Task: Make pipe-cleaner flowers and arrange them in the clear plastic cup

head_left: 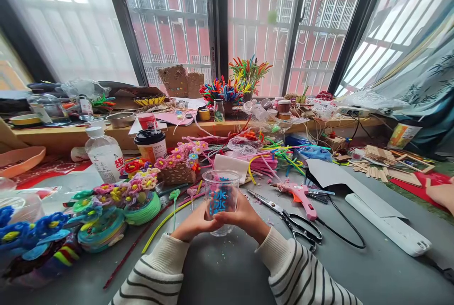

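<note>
A clear plastic cup (222, 187) with blue printed characters stands upright in front of me on the grey table. My left hand (198, 223) wraps round its left side, and my right hand (244, 217) wraps round its right side. The two thumbs meet at the front of the cup; the other fingers are mostly hidden behind it. Close to my right hand lie large black-handled scissors (289, 217) and a pink hot glue gun (300, 196). Left of my left hand are a yellow pipe cleaner (163, 224) and a dark red one (136, 243).
Pots of pipe-cleaner flowers (142, 208) crowd the left, near a clear bottle (104, 153) and a lidded drink cup (151, 145). Loose pipe cleaners (262, 165) lie behind. A white power strip (386, 224) is at right. Another person's hand (440, 194) shows at the right edge.
</note>
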The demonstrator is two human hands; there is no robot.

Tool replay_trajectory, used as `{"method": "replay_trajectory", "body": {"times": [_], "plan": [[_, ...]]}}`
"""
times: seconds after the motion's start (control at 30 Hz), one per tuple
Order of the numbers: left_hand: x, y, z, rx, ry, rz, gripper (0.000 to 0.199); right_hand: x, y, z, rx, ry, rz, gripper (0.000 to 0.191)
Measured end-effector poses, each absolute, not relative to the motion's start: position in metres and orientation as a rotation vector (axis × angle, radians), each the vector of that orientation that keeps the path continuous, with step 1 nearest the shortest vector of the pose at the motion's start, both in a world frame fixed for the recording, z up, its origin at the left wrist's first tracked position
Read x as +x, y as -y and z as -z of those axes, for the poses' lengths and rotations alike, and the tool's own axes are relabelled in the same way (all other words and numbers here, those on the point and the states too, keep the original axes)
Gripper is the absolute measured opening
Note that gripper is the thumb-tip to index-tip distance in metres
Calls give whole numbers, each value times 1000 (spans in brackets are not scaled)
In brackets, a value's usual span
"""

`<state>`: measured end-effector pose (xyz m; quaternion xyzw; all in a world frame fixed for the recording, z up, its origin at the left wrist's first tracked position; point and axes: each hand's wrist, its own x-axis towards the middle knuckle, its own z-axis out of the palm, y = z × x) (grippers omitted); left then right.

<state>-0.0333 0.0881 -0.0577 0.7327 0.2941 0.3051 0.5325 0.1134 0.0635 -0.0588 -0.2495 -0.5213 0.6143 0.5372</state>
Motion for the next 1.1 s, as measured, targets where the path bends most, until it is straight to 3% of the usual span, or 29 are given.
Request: {"method": "replay_trajectory", "body": {"times": [0.33,0.5,0.63,1.1], "plan": [[-40,-82,49,1543,-475,-505,71,121,-52,54,-564,1263,-1619,68],[-27,-79,50,1626,-647,-734,61,123,-56,56,-741,1275,-1251,64],[-10,-74,52,1749,-777,-907,64,122,-58,59,-845,1221,-1060,61],[-14,-72,49,1471,-493,-558,63,132,-58,55,-497,1119,-1557,64]]}}
